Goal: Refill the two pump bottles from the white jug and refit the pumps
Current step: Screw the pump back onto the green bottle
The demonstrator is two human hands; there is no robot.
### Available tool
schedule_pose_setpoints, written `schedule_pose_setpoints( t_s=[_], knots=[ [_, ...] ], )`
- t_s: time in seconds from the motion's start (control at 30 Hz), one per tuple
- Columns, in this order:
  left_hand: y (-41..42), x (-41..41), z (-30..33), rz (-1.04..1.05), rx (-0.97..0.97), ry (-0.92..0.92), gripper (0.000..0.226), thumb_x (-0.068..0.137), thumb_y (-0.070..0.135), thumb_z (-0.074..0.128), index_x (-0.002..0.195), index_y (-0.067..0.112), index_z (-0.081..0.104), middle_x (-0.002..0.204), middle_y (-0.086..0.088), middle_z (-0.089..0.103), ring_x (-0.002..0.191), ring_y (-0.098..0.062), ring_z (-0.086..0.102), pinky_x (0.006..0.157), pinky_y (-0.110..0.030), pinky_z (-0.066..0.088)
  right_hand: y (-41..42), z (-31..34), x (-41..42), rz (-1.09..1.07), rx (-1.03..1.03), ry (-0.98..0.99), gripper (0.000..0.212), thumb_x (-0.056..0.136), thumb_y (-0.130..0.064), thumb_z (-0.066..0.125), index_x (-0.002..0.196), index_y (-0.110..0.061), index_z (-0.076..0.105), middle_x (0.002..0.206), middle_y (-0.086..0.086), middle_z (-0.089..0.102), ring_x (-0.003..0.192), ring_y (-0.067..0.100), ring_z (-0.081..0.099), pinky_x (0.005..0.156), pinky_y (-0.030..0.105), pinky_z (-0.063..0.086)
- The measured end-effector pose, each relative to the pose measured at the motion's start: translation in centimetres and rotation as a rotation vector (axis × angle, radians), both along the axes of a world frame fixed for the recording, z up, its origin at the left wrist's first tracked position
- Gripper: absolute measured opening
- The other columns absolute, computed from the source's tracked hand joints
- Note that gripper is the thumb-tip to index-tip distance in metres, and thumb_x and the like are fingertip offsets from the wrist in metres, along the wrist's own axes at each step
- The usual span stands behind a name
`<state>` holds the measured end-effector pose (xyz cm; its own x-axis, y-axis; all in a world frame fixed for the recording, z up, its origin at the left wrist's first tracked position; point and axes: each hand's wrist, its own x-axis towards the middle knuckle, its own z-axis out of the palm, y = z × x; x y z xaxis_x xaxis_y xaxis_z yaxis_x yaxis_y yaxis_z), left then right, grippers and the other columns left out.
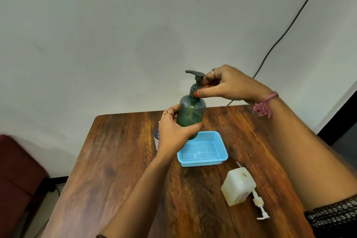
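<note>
The head camera shows two hands, one green pump bottle (191,114), one white jug (238,186), one loose white pump (259,206), one blue basket (202,149) and one more container (156,138), mostly hidden behind the left wrist (only a bluish top and pale side show, so what it is cannot be told).

The left hand (173,131) grips the green bottle round its lower body, thumb on the near side and fingers curled round the far side. The right hand (222,85) pinches the dark pump (196,81) at the bottle's neck, thumb tip on the collar and the other fingers curled beside the pump head.

The bottle is held up off the wooden table (119,160), above the far edge of the basket; its base is hidden by the left hand. The basket sits mid-table, and the jug stands nearer the person on the right, apart from the basket. The loose white pump lies on the table against the jug's near right side, its tube running behind the jug and its head toward the person. A black cable (289,27) runs down the wall at right, and a dark red seat (17,176) stands left of the table.

The bottle's long axis is close to upright, leaning slightly right at the top. The pump spout points left.
</note>
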<state>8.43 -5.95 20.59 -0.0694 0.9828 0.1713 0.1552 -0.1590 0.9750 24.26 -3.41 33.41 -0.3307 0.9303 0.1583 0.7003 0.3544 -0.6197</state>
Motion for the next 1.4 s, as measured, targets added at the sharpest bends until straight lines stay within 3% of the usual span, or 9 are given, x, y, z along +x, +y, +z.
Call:
schedule_pose_setpoints(
  t_s=[0.2,0.27,0.33,0.4,0.6,0.73,0.9,1.1,1.4],
  knots=[
    [-0.2,0.0,0.0,0.007,0.003,0.004,0.076,0.06,0.022,0.088,0.127,0.019,0.051,0.119,0.006,0.059,0.099,-0.006,0.061,0.073,-0.013,0.053,-0.3,-0.6,0.1,-0.051,0.086,-0.126,0.034,0.074,-0.052,0.072,0.097,-0.028,0.068,0.09,-0.017,0.065,0.078,-0.002,0.059,0.067,0.015,0.041],
    [-0.2,0.0,0.2,0.001,0.01,0.003,0.076,0.061,0.021,0.087,0.128,0.018,0.051,0.119,0.005,0.059,0.101,-0.008,0.061,0.074,-0.014,0.054,-0.3,-0.7,0.4,0.004,0.002,0.012,0.04,0.076,-0.045,0.071,0.111,-0.027,0.065,0.104,-0.016,0.067,0.093,-0.003,0.063,0.079,0.015,0.045],
    [-0.2,0.1,0.4,-0.001,0.015,-0.008,0.076,0.06,0.021,0.087,0.127,0.017,0.051,0.119,0.004,0.06,0.101,-0.01,0.062,0.071,-0.011,0.053,-0.3,-1.6,0.4,0.087,-0.076,0.241,0.037,0.082,-0.024,0.071,0.118,-0.019,0.063,0.111,-0.007,0.07,0.104,0.003,0.065,0.091,0.021,0.049],
    [-0.1,0.2,0.5,0.003,0.017,-0.029,0.077,0.059,0.02,0.088,0.127,0.016,0.052,0.118,0.003,0.061,0.101,-0.011,0.062,0.067,-0.008,0.051,-0.3,-2.6,0.0,0.074,-0.064,0.4,0.035,0.081,-0.012,0.073,0.115,-0.015,0.065,0.108,0.0,0.072,0.105,0.009,0.066,0.093,0.026,0.051],
    [0.1,0.3,0.4,0.06,0.032,-0.012,0.077,0.057,0.028,0.089,0.125,0.02,0.053,0.117,0.005,0.06,0.101,-0.01,0.062,0.077,-0.017,0.056,-0.7,-4.2,-2.7,-0.247,0.115,0.566,0.041,0.063,-0.03,0.087,0.094,-0.013,0.066,0.089,-0.004,0.072,0.083,0.007,0.069,0.075,0.019,0.056],
    [0.0,0.3,0.3,0.07,0.025,-0.018,0.077,0.057,0.029,0.089,0.125,0.019,0.053,0.116,0.005,0.061,0.099,-0.008,0.063,0.076,-0.017,0.056,-0.7,-4.3,-3.2,-0.282,0.134,0.52,0.044,0.065,-0.034,0.085,0.097,-0.014,0.063,0.091,-0.002,0.071,0.083,0.008,0.069,0.074,0.02,0.055],
    [0.0,0.4,0.9,0.061,0.015,-0.034,0.076,0.057,0.027,0.089,0.124,0.019,0.054,0.114,0.005,0.063,0.097,-0.006,0.063,0.075,-0.018,0.056,-0.6,-2.8,-2.1,-0.127,0.021,0.549,0.034,0.074,-0.016,0.08,0.106,-0.012,0.067,0.096,-0.003,0.073,0.089,0.004,0.069,0.078,0.015,0.053],
    [0.1,0.4,1.4,0.042,0.021,-0.022,0.078,0.059,0.028,0.088,0.128,0.018,0.052,0.117,0.004,0.061,0.101,-0.009,0.062,0.084,-0.029,0.057,-0.6,-1.3,-1.2,-0.045,0.01,0.502,0.034,0.081,-0.011,0.073,0.114,-0.011,0.067,0.106,0.0,0.072,0.1,0.007,0.067,0.092,0.025,0.052],
    [0.5,0.4,2.2,0.045,0.036,-0.032,0.077,0.059,0.028,0.088,0.127,0.018,0.053,0.117,0.004,0.061,0.1,-0.008,0.061,0.083,-0.025,0.057,-0.4,-0.6,-1.1,-0.05,0.021,0.49,0.032,0.078,-0.011,0.075,0.109,-0.012,0.069,0.102,-0.002,0.073,0.097,0.007,0.068,0.092,0.027,0.053]
  ],
)
